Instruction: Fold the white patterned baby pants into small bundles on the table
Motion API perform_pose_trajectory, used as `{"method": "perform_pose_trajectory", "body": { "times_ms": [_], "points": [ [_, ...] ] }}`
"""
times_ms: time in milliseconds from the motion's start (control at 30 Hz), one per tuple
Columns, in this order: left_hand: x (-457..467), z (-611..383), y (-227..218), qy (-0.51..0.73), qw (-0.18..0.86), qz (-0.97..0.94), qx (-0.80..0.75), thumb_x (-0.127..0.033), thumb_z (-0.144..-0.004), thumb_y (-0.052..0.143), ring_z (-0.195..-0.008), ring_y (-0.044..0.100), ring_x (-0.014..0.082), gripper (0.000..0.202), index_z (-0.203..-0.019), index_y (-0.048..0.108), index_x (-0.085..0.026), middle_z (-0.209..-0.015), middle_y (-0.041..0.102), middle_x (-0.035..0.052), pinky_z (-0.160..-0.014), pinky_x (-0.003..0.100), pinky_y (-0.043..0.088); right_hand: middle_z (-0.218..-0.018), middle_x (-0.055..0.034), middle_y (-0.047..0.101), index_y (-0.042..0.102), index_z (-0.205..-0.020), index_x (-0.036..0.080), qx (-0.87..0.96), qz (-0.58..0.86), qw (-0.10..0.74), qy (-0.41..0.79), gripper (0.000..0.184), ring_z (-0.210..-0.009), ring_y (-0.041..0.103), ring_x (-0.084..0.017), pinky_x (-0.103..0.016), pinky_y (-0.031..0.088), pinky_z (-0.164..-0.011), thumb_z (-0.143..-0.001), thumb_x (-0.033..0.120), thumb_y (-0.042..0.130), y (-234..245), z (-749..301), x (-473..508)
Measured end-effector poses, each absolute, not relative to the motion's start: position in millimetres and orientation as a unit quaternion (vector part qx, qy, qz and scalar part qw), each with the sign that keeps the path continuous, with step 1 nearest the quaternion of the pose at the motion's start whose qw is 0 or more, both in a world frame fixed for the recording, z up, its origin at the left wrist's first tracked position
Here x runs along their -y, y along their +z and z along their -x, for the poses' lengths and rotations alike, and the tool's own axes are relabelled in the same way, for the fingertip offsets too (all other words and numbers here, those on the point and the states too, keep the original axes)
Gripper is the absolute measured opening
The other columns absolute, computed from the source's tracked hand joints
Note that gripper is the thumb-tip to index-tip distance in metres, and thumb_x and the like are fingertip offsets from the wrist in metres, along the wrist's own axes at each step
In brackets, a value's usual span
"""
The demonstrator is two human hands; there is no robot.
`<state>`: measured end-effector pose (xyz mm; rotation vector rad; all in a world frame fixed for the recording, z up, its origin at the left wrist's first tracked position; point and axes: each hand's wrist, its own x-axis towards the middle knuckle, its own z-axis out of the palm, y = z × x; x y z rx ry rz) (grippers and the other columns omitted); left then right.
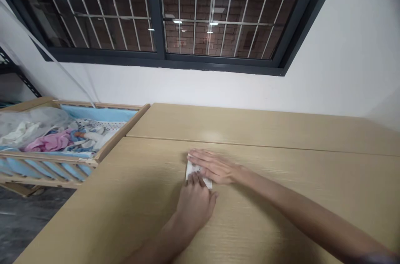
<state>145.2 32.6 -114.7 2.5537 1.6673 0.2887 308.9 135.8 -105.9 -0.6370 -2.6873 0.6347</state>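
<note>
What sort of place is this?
Probably a plain indoor room set up for baby care, not a lab: a wooden crib with blue padding and clothes inside, a long wood-laminate table, and a barred window facing a brick wall.

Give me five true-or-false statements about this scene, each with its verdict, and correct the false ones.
1. The right hand lies flat across a folded white cloth. True.
2. The left hand grips a pair of scissors. False: its fingers rest on the near part of the folded white cloth.
3. A wooden cot with blue padding and clothes inside stands beside the table. True.
4. The window beyond the table has no bars. False: metal bars run across it, with a brick wall outside.
5. The table top is dark glass. False: it is light, wood-grained board with a seam across it.
</note>
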Motion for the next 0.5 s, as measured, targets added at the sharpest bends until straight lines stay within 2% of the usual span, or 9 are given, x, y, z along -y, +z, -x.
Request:
{"method": "perform_pose_trajectory", "body": {
  "times_ms": [100,200,267,400,500],
  "points": [
    [-22.7,-157.2,-139.9,0.075,0.044,-0.837,-0.541,-0.036,-0.091,0.062,-0.118,0.06,0.0452,0.037,-0.108,0.076,-0.006,-0.114,0.069,0.03,-0.097,0.056,0.049,-0.166,0.0022,0.023,0.024,-0.16,0.031,0.943,0.164,0.11,0.268,0.057,-0.155,0.018,-0.019,-0.042,0.01,-0.128,-0.106,0.042,0.037,-104.7,-307.9,-120.1],
    [-22.0,-160.3,-153.1,0.069,0.039,-0.841,-0.534,-0.028,-0.091,0.06,-0.113,0.064,0.0437,0.027,-0.103,0.079,-0.014,-0.105,0.074,0.0253,-0.096,0.06,0.049,-0.16,-0.0006,0.037,0.036,-0.156,0.03,0.93,0.148,0.12,0.314,0.055,-0.151,0.03,-0.02,-0.042,0.019,-0.127,-0.102,0.036,0.048,-115.0,-306.5,-117.0],
    [-23.9,-159.3,-155.0,0.061,0.026,-0.846,-0.529,-0.027,-0.092,0.058,-0.113,0.064,0.0421,0.028,-0.106,0.079,-0.016,-0.107,0.074,0.024,-0.096,0.058,0.05,-0.157,-0.0009,0.042,0.043,-0.153,0.03,0.925,0.157,0.126,0.323,0.053,-0.149,0.034,-0.02,-0.042,0.021,-0.126,-0.101,0.033,0.052,-121.3,-307.2,-122.6],
    [-27.3,-157.8,-154.8,0.015,-0.014,-0.847,-0.531,-0.026,-0.092,0.056,-0.124,0.059,0.0444,0.035,-0.116,0.074,-0.007,-0.127,0.065,0.0305,-0.101,0.057,0.048,-0.158,0.0017,0.04,0.045,-0.151,0.033,0.925,0.195,0.125,0.3,0.051,-0.15,0.031,-0.019,-0.042,0.017,-0.128,-0.1,0.031,0.054,-124.8,-313.5,-148.1],
    [-27.9,-158.7,-155.4,-0.004,-0.017,-0.848,-0.529,-0.026,-0.092,0.056,-0.129,0.055,0.0456,0.039,-0.12,0.071,-0.003,-0.13,0.061,0.0337,-0.101,0.056,0.048,-0.159,0.0015,0.039,0.042,-0.153,0.033,0.923,0.207,0.153,0.285,0.052,-0.151,0.029,-0.019,-0.043,0.017,-0.128,-0.102,0.033,0.053,-126.3,-319.4,-169.5]
  ]
}}
